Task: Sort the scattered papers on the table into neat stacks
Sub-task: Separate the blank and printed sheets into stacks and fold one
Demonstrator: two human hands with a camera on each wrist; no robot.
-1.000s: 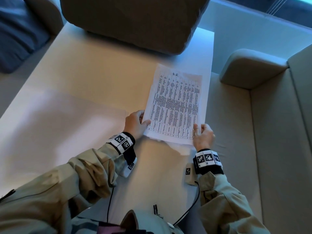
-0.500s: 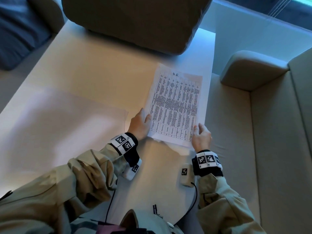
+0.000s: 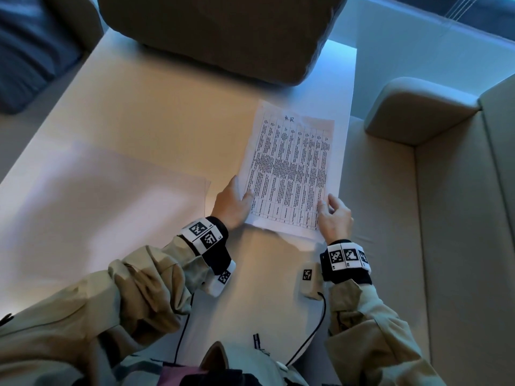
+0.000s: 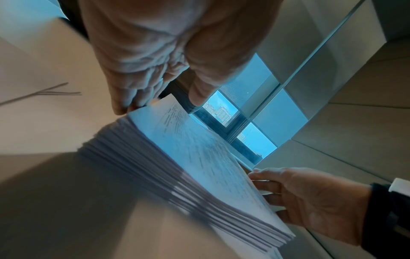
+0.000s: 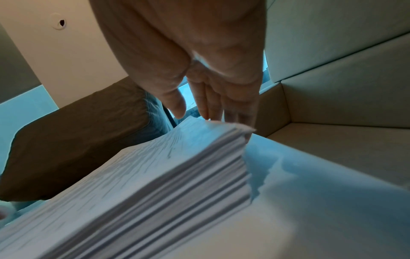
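A thick stack of printed sheets (image 3: 289, 168), marked "AR" at the top, lies near the right edge of the pale table (image 3: 156, 121). My left hand (image 3: 239, 196) is at its near left corner, straight fingers (image 4: 124, 105) pressed against the side and thumb over the top sheet. My right hand (image 3: 327, 204) flanks the near right corner, straight fingers (image 5: 221, 112) touching the stack's edge (image 5: 177, 184). The left wrist view shows the same stack (image 4: 188, 157) with the right hand (image 4: 310, 198) against its far side. A stack of blank sheets (image 3: 111, 207) lies on the left.
A large grey cushion (image 3: 217, 32) sits on the table's far end. A beige sofa (image 3: 418, 112) runs close along the table's right edge. A small tagged device (image 3: 309, 280) with a black cable lies near my right wrist.
The printed stack's near end has come down toward the table. My left hand's fingers have straightened against its side, and both hands have shifted slightly along the near corners.
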